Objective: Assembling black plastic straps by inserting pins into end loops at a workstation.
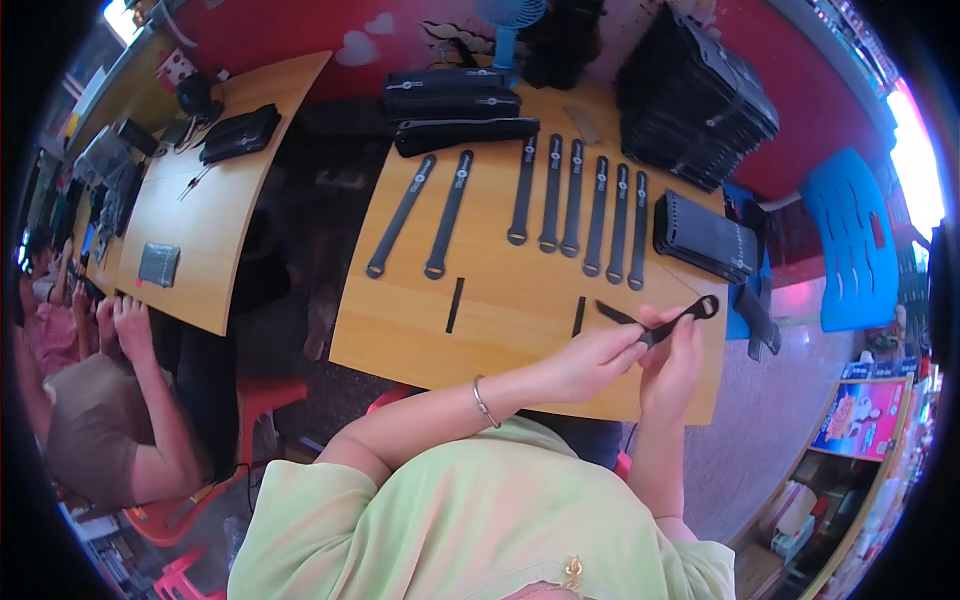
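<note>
Over the near right part of the wooden table (400, 340), both my hands hold a black strap (708, 306) with a looped, slotted end. My left hand (606, 352) pinches it near the middle, and a loose tail points left. Close beside it, my right hand (672, 355) grips the strap just below the loop. More black straps with slotted round ends lie lengthwise on the table: a pair on the left, including one strap (447, 215), and several on the right, including another strap (553, 195). Two short black strips, one a left strip (455, 305), lie nearer me.
Black zipped pouches (460, 105) lie at the back edge, below a blue fan (510, 15). A tall stack of black cases (695, 100) and a lower black stack (705, 237) occupy the right side. A blue chair (850, 240) stands beyond. At left, another person (110, 420) sits by a second table (225, 220).
</note>
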`<move>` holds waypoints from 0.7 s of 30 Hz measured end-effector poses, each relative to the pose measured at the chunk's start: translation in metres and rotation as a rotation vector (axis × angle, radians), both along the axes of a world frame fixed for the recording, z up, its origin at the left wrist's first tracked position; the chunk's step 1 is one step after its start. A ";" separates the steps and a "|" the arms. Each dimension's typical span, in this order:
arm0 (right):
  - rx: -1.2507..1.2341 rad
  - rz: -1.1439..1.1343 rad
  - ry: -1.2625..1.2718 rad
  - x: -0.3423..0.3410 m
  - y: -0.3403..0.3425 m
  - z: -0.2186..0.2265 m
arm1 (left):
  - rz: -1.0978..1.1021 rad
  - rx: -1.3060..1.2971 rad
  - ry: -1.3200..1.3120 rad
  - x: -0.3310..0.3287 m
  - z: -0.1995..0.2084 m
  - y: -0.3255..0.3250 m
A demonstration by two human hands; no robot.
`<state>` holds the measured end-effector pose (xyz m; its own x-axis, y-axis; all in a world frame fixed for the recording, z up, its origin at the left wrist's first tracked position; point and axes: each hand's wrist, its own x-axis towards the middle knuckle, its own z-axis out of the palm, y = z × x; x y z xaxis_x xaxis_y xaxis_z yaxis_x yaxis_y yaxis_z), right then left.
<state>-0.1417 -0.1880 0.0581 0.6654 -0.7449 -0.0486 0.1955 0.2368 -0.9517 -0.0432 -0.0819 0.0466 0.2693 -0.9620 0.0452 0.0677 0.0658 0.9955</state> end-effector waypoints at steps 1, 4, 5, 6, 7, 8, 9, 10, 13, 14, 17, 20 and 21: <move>0.083 -0.101 -0.056 -0.003 -0.014 -0.010 | -0.016 -0.002 0.002 -0.002 -0.004 -0.001; 0.248 -0.249 -0.222 -0.022 -0.067 -0.021 | -0.117 0.101 -0.024 -0.006 -0.014 0.001; 0.243 -0.273 -0.224 -0.032 -0.082 -0.026 | -0.164 0.131 -0.028 -0.006 -0.016 0.004; 0.251 -0.264 -0.276 -0.042 -0.095 -0.031 | -0.205 0.163 -0.033 -0.005 -0.016 0.008; 0.259 -0.255 -0.328 -0.050 -0.105 -0.033 | -0.220 0.162 -0.034 -0.003 -0.017 0.010; 0.258 -0.273 -0.329 -0.056 -0.114 -0.034 | -0.249 0.162 -0.026 0.000 -0.016 0.012; 0.313 -0.377 -0.316 -0.060 -0.122 -0.035 | -0.276 0.163 -0.018 0.002 -0.016 0.015; 0.369 -0.480 -0.304 -0.065 -0.130 -0.035 | -0.292 0.166 -0.018 0.004 -0.015 0.019; 0.346 -0.500 -0.372 -0.083 -0.152 -0.043 | -0.370 0.245 0.004 0.014 -0.010 0.035; 0.349 -0.515 -0.376 -0.088 -0.160 -0.045 | -0.364 0.259 0.027 0.016 -0.010 0.042; 0.285 -0.605 -0.484 -0.135 -0.205 -0.065 | -0.341 0.309 0.123 0.032 -0.009 0.074; 0.032 -0.849 -0.229 -0.106 -0.171 -0.014 | -0.247 0.451 0.143 0.058 -0.007 0.105; -0.077 -0.761 -0.192 -0.094 -0.154 -0.004 | -0.202 0.436 0.203 0.063 -0.004 0.113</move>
<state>-0.2358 -0.3416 0.0539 -0.0374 -0.9956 0.0855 0.4396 -0.0932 -0.8933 0.0194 0.0315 0.0430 0.0382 -0.9135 -0.4050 0.2312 -0.3862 0.8930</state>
